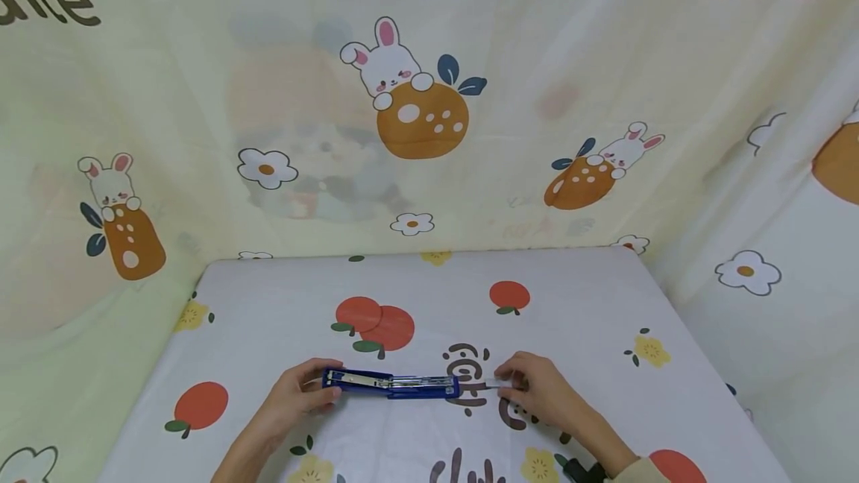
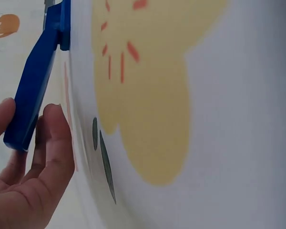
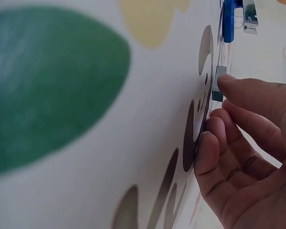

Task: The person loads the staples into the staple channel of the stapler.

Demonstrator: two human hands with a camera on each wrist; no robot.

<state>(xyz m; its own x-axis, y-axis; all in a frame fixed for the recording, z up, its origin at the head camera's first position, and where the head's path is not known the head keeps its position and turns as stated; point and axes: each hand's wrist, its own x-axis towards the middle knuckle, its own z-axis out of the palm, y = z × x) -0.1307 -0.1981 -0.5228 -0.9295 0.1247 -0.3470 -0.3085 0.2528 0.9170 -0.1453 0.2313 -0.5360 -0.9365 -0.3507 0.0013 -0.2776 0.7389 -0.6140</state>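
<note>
A blue stapler (image 1: 423, 393) lies folded wide open, its metal inside facing up. My left hand (image 1: 291, 397) grips the left end between thumb and fingers; in the left wrist view that blue arm (image 2: 31, 90) slants up from the hand toward the rest of the stapler. Just off the stapler's right end, my right hand (image 1: 540, 390) pinches a small silver-grey strip of staples (image 3: 219, 78) between thumb and fingers. This strip is close over the cloth, apart from the stapler. The curled lower fingers of the right hand are right at the cloth.
A white printed cloth (image 1: 255, 319) with fruit, flowers and lettering covers the table. Printed curtains (image 1: 302, 95) hang behind it and along both sides. A black strap (image 1: 584, 470) is on the right wrist beside a beige sleeve (image 1: 640, 470).
</note>
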